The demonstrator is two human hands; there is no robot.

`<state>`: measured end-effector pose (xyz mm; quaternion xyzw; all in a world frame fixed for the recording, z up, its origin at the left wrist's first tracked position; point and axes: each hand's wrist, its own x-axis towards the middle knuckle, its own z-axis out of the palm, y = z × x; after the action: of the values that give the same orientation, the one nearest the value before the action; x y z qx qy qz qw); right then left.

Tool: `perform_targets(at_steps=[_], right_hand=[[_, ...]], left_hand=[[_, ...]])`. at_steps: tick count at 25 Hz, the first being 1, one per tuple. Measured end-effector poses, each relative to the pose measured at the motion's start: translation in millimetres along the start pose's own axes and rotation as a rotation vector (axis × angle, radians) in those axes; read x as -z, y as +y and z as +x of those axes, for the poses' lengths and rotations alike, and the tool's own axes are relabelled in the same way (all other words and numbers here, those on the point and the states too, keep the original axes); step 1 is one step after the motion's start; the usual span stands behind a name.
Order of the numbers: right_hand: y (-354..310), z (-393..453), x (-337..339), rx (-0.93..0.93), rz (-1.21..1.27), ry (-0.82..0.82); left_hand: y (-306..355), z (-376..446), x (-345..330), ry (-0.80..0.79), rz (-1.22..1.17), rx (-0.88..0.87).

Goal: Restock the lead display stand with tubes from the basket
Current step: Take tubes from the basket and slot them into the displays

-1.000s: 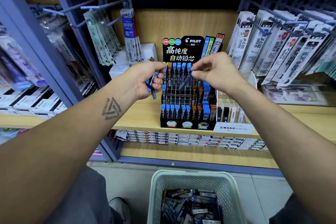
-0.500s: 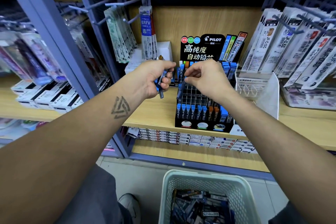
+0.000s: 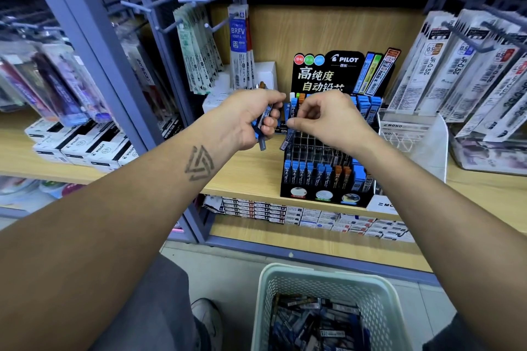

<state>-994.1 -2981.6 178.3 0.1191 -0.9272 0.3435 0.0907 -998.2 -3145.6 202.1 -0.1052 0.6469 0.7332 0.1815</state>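
lead tubes (image 3: pixel 263 129), several with blue caps, sit bunched in the left hand (image 3: pixel 251 120), whose fingers are curled around them. right hand (image 3: pixel 328 122) is at 3 o'clock of the left hand, just beside it, thumb and forefinger pinched together on a single tube (image 3: pixel 286 139). this tube hangs tilted, lower end over the left edge of the grid of the display stand (image 3: pixel 328 157); whether it touches the grid cannot be told.

display stand is black and stands on the wooden shelf (image 3: pixel 251 174). its front row holds upright blue-capped and orange-capped tubes; the middle cells show as open grid; more blue-capped tubes stand in the back row, at 12 o'clock of the right hand. a black header card (image 3: pixel 328 71) with "pilot" lettering rises behind.

basket (image 3: pixel 328 279), pale green with perforated walls, stands on the floor at 6 o'clock of the stand and contains a loose pile of tubes (image 3: pixel 319 322).

refill packs (image 3: pixel 239 45) hang on hooks at 10 o'clock of the stand; further hanging packs (image 3: pixel 462 65) are at 2 o'clock. a clear acrylic tray (image 3: pixel 413 139) stands just beside the stand at 3 o'clock. white boxes (image 3: pixel 85 148) lie on the shelf at 9 o'clock.
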Motion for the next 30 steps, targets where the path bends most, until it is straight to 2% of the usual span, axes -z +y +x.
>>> perform_targets(at_steps=[11,16,19,21,22,25,27,30], right_hand=[[-1,5,2,-0.033,-0.122,-0.009],[7,-3,-24,0.119,-0.327,-0.027],[10,-5,-22,0.162,-0.312,0.061],[5,-6,-14,0.101,-0.13,0.134],[0,-8,-8,0.022,0.073,0.108],[-12,-22,6,-0.224,0.8,-0.248],[-13,-30,7,-0.27,0.939,-0.366],[-9,-36,6,-0.257,0.89,-0.267]], left_hand=[[-1,1,-3,-0.005,0.006,0.01],[-2,1,-2,0.002,0.003,0.003],[-2,2,-2,0.001,-0.005,-0.006],[-3,2,-3,-0.017,-0.04,-0.017],[-3,2,-4,-0.027,-0.07,-0.028],[-5,5,-9,-0.031,-0.173,-0.087],[-8,9,-14,-0.026,-0.227,-0.114],[-13,12,-26,-0.037,-0.299,-0.103]])
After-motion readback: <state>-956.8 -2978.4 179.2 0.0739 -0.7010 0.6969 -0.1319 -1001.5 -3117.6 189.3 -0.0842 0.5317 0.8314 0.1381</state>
